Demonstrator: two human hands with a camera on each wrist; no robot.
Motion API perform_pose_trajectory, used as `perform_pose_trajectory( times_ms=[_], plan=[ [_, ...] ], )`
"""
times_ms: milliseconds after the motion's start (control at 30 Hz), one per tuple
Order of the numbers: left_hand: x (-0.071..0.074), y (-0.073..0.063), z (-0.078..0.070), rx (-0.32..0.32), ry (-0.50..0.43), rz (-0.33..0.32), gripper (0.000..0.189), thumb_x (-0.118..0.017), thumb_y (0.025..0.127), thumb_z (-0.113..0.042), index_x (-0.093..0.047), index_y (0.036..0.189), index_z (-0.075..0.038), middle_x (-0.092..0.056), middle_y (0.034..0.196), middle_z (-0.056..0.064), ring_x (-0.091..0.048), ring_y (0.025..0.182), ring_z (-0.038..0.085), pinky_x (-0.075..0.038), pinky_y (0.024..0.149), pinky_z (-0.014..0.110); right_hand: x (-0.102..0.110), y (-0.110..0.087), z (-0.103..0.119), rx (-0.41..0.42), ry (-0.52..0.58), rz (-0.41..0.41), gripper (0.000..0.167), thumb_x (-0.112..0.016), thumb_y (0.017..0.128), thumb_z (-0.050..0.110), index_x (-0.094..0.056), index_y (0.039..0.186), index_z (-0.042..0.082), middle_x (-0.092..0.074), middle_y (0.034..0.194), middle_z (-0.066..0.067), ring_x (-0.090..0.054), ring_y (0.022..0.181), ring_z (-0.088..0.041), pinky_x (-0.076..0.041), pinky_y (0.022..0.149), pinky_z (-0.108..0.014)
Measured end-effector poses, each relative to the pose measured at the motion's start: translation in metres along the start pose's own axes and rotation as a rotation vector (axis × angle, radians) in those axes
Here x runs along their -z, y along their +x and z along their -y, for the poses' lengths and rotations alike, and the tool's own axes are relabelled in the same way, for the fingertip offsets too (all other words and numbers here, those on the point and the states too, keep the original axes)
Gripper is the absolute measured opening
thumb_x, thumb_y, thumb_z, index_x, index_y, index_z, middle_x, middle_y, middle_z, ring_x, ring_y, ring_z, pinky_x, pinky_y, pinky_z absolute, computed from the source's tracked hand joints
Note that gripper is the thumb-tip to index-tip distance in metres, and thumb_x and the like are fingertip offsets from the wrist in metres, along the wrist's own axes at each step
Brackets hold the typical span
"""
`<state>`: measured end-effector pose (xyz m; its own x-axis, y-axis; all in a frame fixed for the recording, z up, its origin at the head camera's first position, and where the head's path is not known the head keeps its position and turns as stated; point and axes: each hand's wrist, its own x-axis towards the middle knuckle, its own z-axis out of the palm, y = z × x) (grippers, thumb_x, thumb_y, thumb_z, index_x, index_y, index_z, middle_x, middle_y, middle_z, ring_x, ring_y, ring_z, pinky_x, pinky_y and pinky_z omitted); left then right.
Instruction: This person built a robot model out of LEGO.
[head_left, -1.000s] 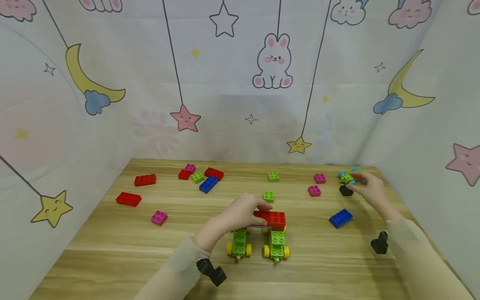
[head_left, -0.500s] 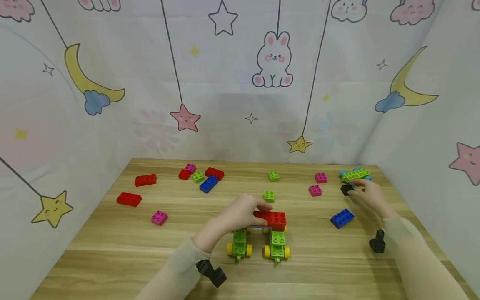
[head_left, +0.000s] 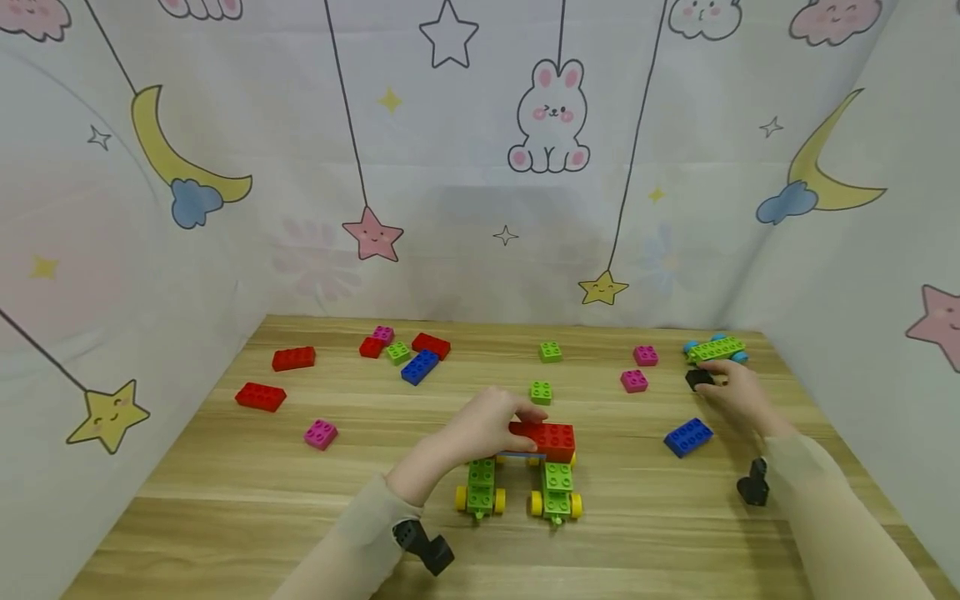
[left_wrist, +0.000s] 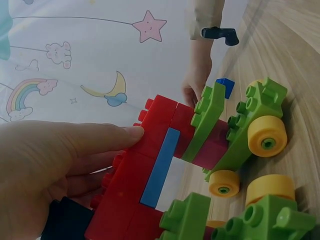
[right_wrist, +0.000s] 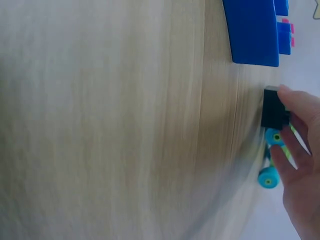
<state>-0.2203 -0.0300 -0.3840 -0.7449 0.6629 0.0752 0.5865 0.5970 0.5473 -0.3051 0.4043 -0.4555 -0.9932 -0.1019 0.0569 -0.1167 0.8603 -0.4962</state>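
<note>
My left hand [head_left: 498, 421] grips the red bricks [head_left: 555, 442] on top of a brick-built vehicle. In the left wrist view, the thumb lies along the red bricks [left_wrist: 155, 120], and a blue strip [left_wrist: 161, 167] shows beneath them. Below are two green wheeled bases [head_left: 557, 500] with yellow wheels [left_wrist: 267, 136]. A dark block [left_wrist: 67, 220] shows under the palm. At the far right, my right hand [head_left: 742, 396] pinches a black brick [right_wrist: 274, 109] between thumb and fingers, low at the table. Just behind it stands a green wheeled base [head_left: 716, 348] with blue wheels.
A blue brick [head_left: 688, 437] lies in front of the right hand. Two pink bricks [head_left: 633, 381] and two green bricks [head_left: 541, 392] are at the back. Leftward lie red bricks [head_left: 260, 397], a pink brick [head_left: 321, 434] and a mixed cluster with a blue brick [head_left: 420, 367]. Cloth walls [head_left: 480, 275] surround the table.
My right hand has left the blue-wheeled green base, moved slightly nearer and taken hold of the black brick. The left hand stays on the red bricks.
</note>
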Motion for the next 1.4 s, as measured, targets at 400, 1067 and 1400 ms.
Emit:
perform_pose_trajectory(
  times_ms=[400, 1067, 1400],
  plan=[
    [0.000, 0.000, 0.000, -0.004, 0.000, -0.001, 0.038, -0.078, 0.084, -0.016, -0.070, 0.120, -0.006, -0.073, 0.113, 0.005, -0.068, 0.106, 0.018, -0.055, 0.090, 0.027, -0.003, -0.002, 0.002, -0.016, 0.037, -0.006, 0.052, -0.066, 0.093, 0.020, -0.052, 0.130, -0.013, -0.050, 0.131, -0.038, -0.051, 0.115, -0.056, -0.047, 0.089, -0.061],
    [0.001, 0.001, -0.001, 0.020, -0.019, 0.006, 0.037, -0.077, 0.085, -0.016, -0.070, 0.120, -0.008, -0.073, 0.114, 0.004, -0.068, 0.108, 0.017, -0.054, 0.092, 0.029, -0.004, -0.003, 0.002, -0.021, 0.024, 0.028, 0.056, -0.069, 0.091, 0.021, -0.050, 0.130, -0.014, -0.051, 0.127, -0.040, -0.052, 0.112, -0.056, -0.048, 0.087, -0.059],
    [0.001, 0.002, 0.000, 0.027, -0.024, 0.011, 0.038, -0.077, 0.084, -0.016, -0.070, 0.121, -0.008, -0.073, 0.115, 0.004, -0.067, 0.108, 0.017, -0.054, 0.093, 0.029, -0.001, -0.003, 0.011, 0.024, 0.060, -0.056, 0.056, -0.069, 0.092, 0.024, -0.053, 0.129, -0.014, -0.054, 0.127, -0.038, -0.054, 0.111, -0.052, -0.047, 0.091, -0.059]
  ],
)
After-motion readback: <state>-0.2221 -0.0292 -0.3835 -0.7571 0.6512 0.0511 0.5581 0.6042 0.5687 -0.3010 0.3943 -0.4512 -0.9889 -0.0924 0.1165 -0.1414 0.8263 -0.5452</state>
